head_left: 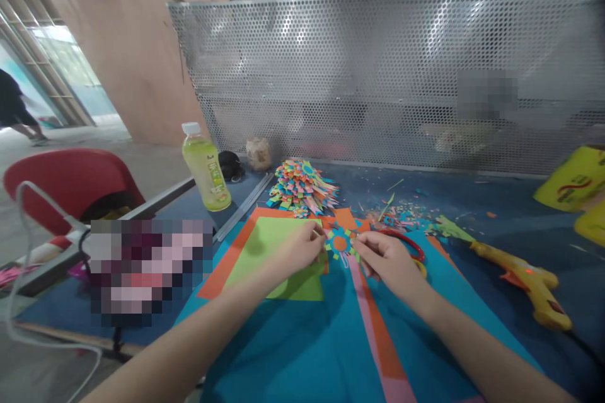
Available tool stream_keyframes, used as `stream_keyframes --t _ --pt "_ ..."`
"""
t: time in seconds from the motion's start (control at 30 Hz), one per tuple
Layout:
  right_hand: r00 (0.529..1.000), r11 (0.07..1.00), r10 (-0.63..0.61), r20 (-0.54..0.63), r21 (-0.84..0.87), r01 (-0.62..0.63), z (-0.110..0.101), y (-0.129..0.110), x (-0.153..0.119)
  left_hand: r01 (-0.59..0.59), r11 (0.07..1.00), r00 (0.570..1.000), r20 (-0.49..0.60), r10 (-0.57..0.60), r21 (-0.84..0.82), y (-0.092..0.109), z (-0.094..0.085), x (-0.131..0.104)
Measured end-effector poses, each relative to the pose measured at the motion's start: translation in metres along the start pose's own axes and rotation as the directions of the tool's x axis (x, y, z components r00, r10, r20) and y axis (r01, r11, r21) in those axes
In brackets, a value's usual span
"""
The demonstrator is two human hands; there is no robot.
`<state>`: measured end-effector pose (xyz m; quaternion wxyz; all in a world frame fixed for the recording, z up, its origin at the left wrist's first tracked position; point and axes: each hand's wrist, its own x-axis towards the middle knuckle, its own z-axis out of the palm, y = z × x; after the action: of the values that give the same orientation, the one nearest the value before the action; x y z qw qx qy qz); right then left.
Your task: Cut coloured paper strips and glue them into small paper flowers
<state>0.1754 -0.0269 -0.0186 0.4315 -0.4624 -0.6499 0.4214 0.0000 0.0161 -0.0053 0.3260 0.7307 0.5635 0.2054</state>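
Note:
A blue paper flower (334,233) with an orange round centre and green tips is between my hands, above the coloured sheets. My left hand (302,247) has its fingers closed at the flower's left edge. My right hand (385,258) pinches the flower's right edge between thumb and fingers. Pink and orange paper strips (373,321) run down from just below the flower towards me. Under my left hand lies a lime green sheet (265,252) on an orange sheet (215,280). Large blue sheets (293,346) lie beneath. Red-handled scissors (410,240) are partly hidden behind my right hand.
A heap of finished paper flowers (300,182) stands at the back beside paper scraps (406,217). A yellow glue gun (524,274) lies at right, near a yellow package (574,179). At left stand a drink bottle (205,170) and a red chair (70,179). Perforated metal (331,75) borders the table.

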Motion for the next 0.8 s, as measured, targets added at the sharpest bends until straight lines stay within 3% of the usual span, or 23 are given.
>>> stream_keyframes --t 0.17,0.37,0.63,0.7,0.8 --pt "0.999 0.999 0.045 0.015 0.0 -0.045 0.003 0.006 0.0 -0.109 0.939 0.982 -0.18 0.052 -0.327 -0.012 0.002 -0.004" --pt "0.996 0.996 0.075 0.043 -0.056 -0.073 0.007 0.009 -0.001 -0.282 0.818 0.926 -0.364 0.096 -0.502 -0.012 0.008 -0.008" --pt "0.997 0.992 0.069 0.033 -0.109 -0.065 0.01 0.002 -0.003 -0.333 0.726 0.94 -0.269 0.209 -0.601 -0.004 0.01 -0.021" --pt "1.0 0.986 0.019 0.012 -0.166 -0.017 0.008 -0.001 -0.004 -0.36 0.743 0.932 -0.249 0.262 -0.565 -0.003 0.01 -0.024" --pt "0.989 0.933 -0.139 -0.054 -0.342 0.112 0.006 -0.006 -0.007 -0.469 0.784 0.882 -0.264 0.39 -0.408 -0.003 0.01 -0.026"
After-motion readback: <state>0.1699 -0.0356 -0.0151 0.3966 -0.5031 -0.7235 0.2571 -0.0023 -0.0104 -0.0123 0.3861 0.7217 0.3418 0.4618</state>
